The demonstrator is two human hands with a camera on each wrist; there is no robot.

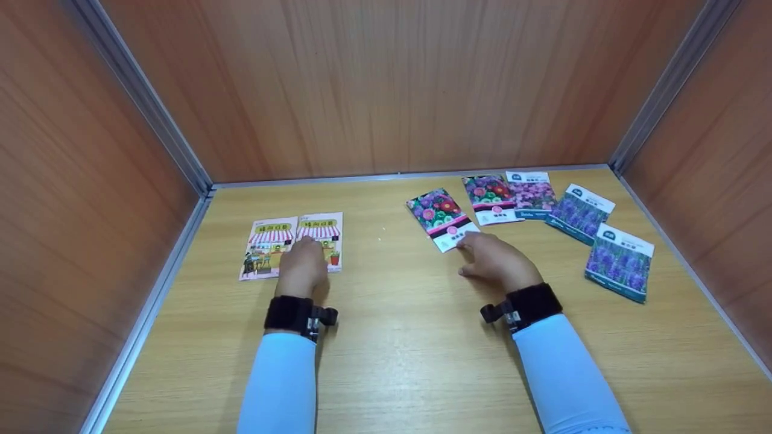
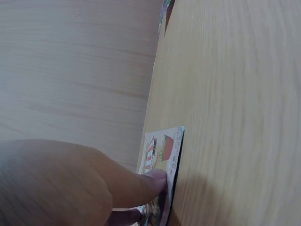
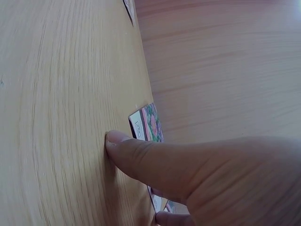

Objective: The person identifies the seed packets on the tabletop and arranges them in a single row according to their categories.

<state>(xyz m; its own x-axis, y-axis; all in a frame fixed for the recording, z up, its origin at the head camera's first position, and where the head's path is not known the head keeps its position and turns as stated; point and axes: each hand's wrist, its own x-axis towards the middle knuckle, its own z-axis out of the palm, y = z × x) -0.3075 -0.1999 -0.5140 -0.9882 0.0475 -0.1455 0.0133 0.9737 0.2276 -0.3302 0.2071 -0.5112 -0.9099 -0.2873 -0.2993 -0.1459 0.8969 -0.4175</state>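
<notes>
My left hand (image 1: 303, 265) rests on the lower part of a pink seed packet (image 1: 325, 224) printed with a striped awning; in the left wrist view the thumb (image 2: 153, 183) lies on its face. A matching awning packet (image 1: 262, 247) lies along its left side. My right hand (image 1: 497, 258) touches the lower corner of a packet with red and purple flowers (image 1: 443, 216), which lies tilted on the table. In the right wrist view the thumb (image 3: 122, 146) is straight, its tip at the tabletop beside the packet (image 3: 150, 122). Some right fingers are hidden behind the hand.
At the back right lie another red-flower packet (image 1: 490, 199) and a pink-flower packet (image 1: 532, 194), overlapping. Two purple-flower packets, one farther back (image 1: 579, 211) and one nearer (image 1: 620, 262), lie toward the right wall (image 1: 705, 181). Wooden panels enclose the table (image 1: 392, 337) on three sides.
</notes>
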